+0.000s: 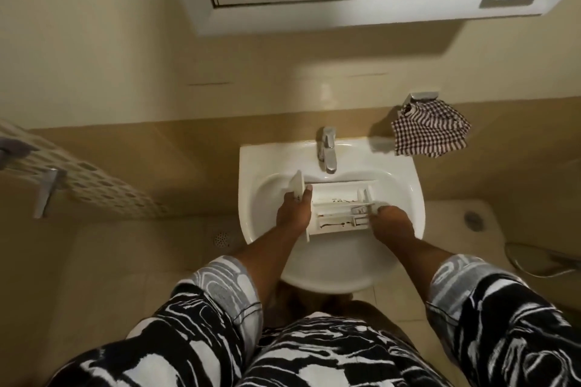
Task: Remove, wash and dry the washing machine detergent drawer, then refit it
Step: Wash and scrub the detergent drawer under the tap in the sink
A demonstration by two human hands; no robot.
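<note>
my left hand grips the front-panel end of the detergent drawer, fingers curled round it; my right hand grips the opposite end. the drawer lies across the bowl of the sink in the middle of the frame (dark streaks in its compartments), just below the tap. a checked cloth hangs to the right of the tap.
</note>
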